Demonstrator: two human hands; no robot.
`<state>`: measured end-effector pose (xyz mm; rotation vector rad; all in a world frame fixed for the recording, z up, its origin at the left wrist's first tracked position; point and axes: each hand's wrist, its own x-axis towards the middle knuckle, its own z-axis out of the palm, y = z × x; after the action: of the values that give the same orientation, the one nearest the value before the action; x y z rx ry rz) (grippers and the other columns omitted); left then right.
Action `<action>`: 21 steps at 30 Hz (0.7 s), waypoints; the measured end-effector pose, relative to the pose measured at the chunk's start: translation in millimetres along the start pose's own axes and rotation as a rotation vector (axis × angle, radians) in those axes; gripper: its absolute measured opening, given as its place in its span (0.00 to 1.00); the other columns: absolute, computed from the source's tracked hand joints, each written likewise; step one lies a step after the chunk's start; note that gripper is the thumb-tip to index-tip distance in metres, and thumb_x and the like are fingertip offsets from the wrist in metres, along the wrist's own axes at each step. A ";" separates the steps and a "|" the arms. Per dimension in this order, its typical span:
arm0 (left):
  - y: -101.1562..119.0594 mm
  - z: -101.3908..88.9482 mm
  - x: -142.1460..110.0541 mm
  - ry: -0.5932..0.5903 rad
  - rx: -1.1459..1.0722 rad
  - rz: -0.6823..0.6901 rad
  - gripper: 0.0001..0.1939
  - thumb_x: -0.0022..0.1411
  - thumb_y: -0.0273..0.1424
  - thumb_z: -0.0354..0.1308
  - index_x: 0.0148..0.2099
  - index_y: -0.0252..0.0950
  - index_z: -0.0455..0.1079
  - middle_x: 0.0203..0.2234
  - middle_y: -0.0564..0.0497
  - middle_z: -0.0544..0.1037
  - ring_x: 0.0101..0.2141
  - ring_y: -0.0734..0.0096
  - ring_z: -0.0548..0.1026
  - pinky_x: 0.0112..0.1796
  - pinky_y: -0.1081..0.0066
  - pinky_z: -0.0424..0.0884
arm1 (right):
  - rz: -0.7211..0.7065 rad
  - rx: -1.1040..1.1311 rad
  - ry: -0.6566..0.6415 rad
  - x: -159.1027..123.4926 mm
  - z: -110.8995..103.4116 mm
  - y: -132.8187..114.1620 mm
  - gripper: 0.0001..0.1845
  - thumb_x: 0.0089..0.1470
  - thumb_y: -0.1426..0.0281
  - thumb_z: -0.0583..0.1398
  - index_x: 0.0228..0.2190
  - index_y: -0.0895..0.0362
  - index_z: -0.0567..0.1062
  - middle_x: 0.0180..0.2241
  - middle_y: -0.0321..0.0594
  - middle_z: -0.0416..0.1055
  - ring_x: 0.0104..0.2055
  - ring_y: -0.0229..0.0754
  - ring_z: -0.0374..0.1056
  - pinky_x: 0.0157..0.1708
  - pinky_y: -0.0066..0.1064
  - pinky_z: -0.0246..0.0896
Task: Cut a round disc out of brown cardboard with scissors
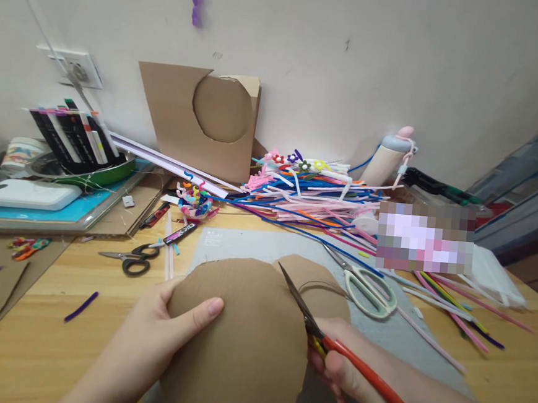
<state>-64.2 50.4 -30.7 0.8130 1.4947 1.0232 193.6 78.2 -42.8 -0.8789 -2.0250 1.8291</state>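
Note:
My left hand (184, 322) grips a round piece of brown cardboard (238, 354) by its left edge, thumb on top and fingers hidden behind. My right hand (338, 356) is closed on red-handled scissors (376, 384); one dark blade lies over the upper right edge of the disc. Another cardboard piece (321, 280) with a curved edge shows behind the disc, on the grey mat (228, 242). Beyond it rest pale green-handled scissors (369, 290). Small black-handled scissors (136, 260) lie on the table to the left.
A large pile of coloured pipe cleaners (311, 198) spreads along the wall. Cardboard with a round cut-out (174, 107) leans there. A bottle (386, 161) stands back right; markers (76, 140) in a green dish (98, 175) and a white power bank (27, 193) sit left.

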 end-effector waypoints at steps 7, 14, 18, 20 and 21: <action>2.6 0.5 -2.1 0.015 0.026 -0.011 0.16 0.44 0.43 0.73 0.32 0.37 0.78 0.22 0.49 0.85 0.24 0.62 0.81 0.23 0.73 0.75 | 0.024 -0.036 0.023 0.3 4.4 8.9 0.37 0.53 0.34 0.44 0.25 0.57 0.59 0.17 0.28 0.51 0.16 0.28 0.49 0.13 0.20 0.42; 2.7 -1.4 -1.7 0.000 0.018 -0.003 0.18 0.44 0.42 0.73 0.36 0.38 0.80 0.24 0.50 0.86 0.25 0.63 0.81 0.24 0.73 0.75 | 0.013 -0.017 0.031 0.5 1.4 10.6 0.39 0.48 0.32 0.48 0.28 0.57 0.62 0.23 0.30 0.48 0.22 0.32 0.45 0.17 0.22 0.47; 0.0 0.1 -1.3 -0.034 0.020 0.004 0.19 0.44 0.42 0.72 0.38 0.38 0.82 0.24 0.49 0.86 0.29 0.58 0.83 0.30 0.71 0.76 | -0.061 -0.023 -0.042 2.0 -0.2 1.2 0.41 0.50 0.33 0.46 0.37 0.57 0.68 0.29 0.36 0.57 0.26 0.36 0.51 0.25 0.26 0.53; -0.5 0.9 -1.5 -0.044 0.015 0.005 0.19 0.44 0.42 0.72 0.38 0.38 0.82 0.24 0.49 0.86 0.31 0.57 0.83 0.30 0.71 0.77 | -0.084 -0.033 -0.044 2.6 0.0 -1.5 0.42 0.51 0.33 0.46 0.42 0.57 0.71 0.31 0.39 0.62 0.27 0.38 0.52 0.25 0.27 0.52; -0.5 1.2 -1.6 -0.047 0.016 0.004 0.19 0.45 0.42 0.72 0.38 0.38 0.82 0.24 0.49 0.86 0.31 0.57 0.83 0.30 0.70 0.77 | -0.084 -0.025 -0.047 2.8 0.3 -2.3 0.44 0.50 0.33 0.47 0.45 0.57 0.72 0.32 0.40 0.64 0.27 0.39 0.54 0.25 0.28 0.52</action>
<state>-62.7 49.0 -30.5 0.8461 1.4630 0.9896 190.7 79.6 -41.2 -0.7525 -2.0849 1.7995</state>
